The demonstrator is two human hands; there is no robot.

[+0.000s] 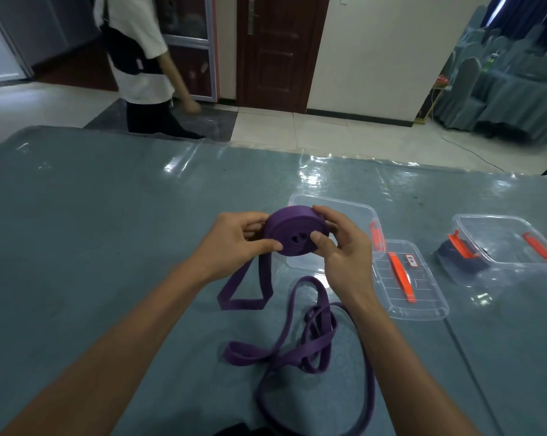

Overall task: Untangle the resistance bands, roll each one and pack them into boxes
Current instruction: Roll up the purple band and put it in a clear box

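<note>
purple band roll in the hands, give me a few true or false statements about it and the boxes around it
1. Both hands hold the purple band roll. True: the left hand and the right hand grip it from either side.
2. The band is rolled up completely. False: a loose tail hangs from the roll down to the table.
3. More purple bands lie tangled on the table nearer the person. True.
4. The far right box is empty. False: a dark blue rolled band is at its left end.
5. The box behind the hands has its lid on. False: it is open, and a clear lid with orange clips lies beside it.
</note>
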